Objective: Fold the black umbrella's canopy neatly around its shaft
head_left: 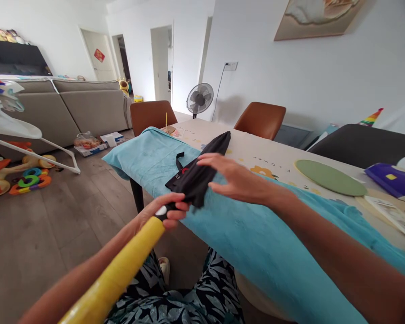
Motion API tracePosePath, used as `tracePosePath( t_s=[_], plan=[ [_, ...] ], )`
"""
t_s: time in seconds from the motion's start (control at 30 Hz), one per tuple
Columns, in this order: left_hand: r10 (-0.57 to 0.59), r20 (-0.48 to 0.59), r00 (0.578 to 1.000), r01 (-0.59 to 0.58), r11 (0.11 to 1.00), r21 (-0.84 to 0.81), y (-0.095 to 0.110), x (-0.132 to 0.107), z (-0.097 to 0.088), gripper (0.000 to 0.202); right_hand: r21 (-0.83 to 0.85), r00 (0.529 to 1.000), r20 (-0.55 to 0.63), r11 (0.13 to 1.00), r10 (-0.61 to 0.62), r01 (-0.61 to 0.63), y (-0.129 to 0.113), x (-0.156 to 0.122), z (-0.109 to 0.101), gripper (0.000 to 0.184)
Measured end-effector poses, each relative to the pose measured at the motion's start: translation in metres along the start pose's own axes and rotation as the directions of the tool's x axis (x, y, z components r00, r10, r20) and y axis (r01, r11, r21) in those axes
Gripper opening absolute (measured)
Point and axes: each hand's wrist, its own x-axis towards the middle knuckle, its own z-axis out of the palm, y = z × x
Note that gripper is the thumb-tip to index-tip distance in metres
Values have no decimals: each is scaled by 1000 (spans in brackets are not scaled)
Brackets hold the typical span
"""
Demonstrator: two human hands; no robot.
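Note:
A folded black umbrella [219, 143] with a long yellow handle [121, 265] slants across in front of me, from the lower left toward the table. My left hand [155, 207] is closed round its black neck, beside a white button at the top of the handle. The black cloth is gathered loosely, and a short strap [179, 159] sticks up from its left side. My right hand [238, 180] is at the right side of the cloth, thumb and fingers apart; its fingertips overlap the cloth, and whether they touch it I cannot tell.
A light blue cloth [243, 234] hangs over the near edge of the table [219, 128]. On the right are a green oval mat [327, 177] and a purple packet [391, 180]. Brown chairs [261, 119] and a fan [200, 98] stand behind. Toys [29, 181] lie on the floor at left.

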Motion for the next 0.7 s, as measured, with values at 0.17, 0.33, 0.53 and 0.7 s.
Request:
tracePosePath(
  t_s=[0.17,0.33,0.53,0.7],
  plan=[
    [121,97,988,-87,949,-302,-17,8,-4,9,73,912,-355,978,207,-193,4,-32,-20,40],
    [100,78,992,-70,945,-319,-40,23,6,10,87,951,-230,978,207,-192,7,-46,8,31],
    [124,116,985,-77,936,-343,-41,24,3,20,160,957,-161,963,241,-215,0,-53,28,36],
    [159,153,975,-75,890,-449,-44,28,1,22,154,878,-64,874,474,-461,4,-51,39,53]
  ],
)
